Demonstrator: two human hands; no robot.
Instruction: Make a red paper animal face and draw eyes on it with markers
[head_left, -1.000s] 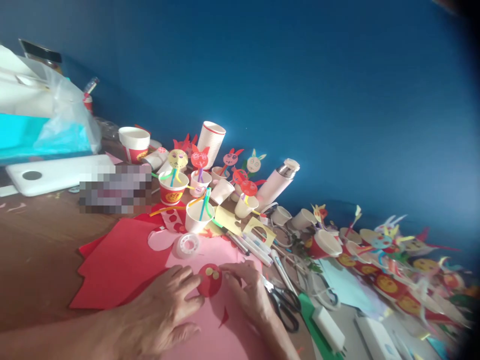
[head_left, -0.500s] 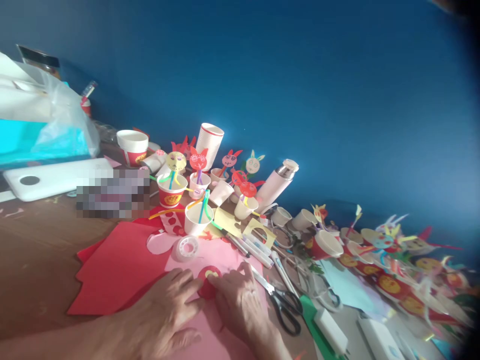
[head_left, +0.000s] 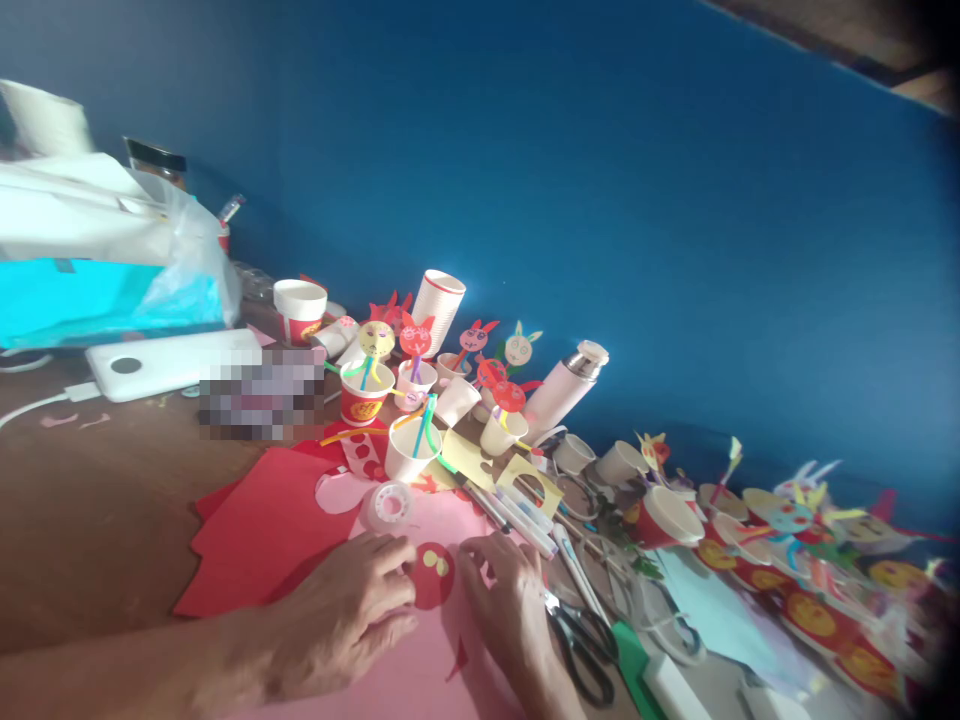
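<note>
Left hand [head_left: 341, 615], fingers loosely curled, at the left edge of a red paper circle [head_left: 433, 575] on pink card [head_left: 420, 680]; right hand [head_left: 506, 620], fingers spread, just beside its right edge, a narrow gap between. Nearby, black-handled scissors [head_left: 581, 640] and a tape roll [head_left: 387, 507]; beyond, paper cups [head_left: 411, 452] against a blue wall [head_left: 600, 200].

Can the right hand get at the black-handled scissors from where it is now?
Probably yes. The right hand rests on the pink paper right beside the black-handled scissors, and nothing seems to lie between them. The left hand and the red paper circle are on its other side, so neither blocks the way.
</note>
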